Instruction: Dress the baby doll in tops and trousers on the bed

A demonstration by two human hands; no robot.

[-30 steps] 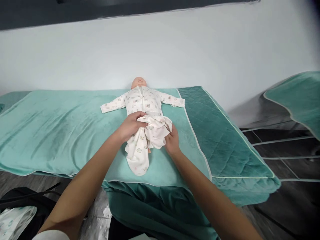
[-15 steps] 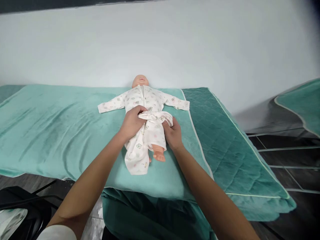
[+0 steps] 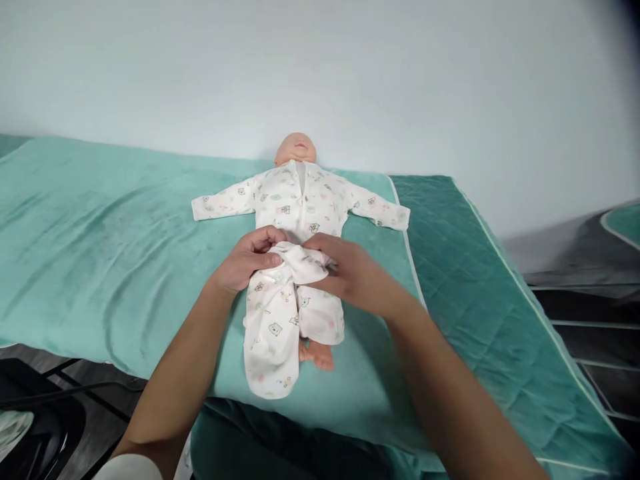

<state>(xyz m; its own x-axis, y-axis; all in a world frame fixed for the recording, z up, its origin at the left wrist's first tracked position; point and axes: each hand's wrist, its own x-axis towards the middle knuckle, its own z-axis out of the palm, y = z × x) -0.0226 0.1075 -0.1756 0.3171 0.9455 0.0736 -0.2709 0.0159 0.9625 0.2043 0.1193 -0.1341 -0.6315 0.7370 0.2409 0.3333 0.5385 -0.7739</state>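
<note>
A baby doll lies on its back on the green bedding, head toward the wall and arms spread. It wears a white printed long-sleeved top. White printed baby pants cover its legs, with one bare foot sticking out of a leg opening; the other leg's end is mostly covered by cloth. My left hand pinches the waistband on the doll's left-hand side in view. Across from it, my right hand grips the bunched waistband near the middle, its fingertips partly hidden in the fabric.
Light green bedding stretches to the left, and a darker quilted cover lies on the right. Behind the bed rises a white wall. A black chair is at lower left, and metal rails stand at right.
My right hand has moved from the outer side of the waistband toward its middle, closer to my left hand. The view has shifted, bringing the doll nearer.
</note>
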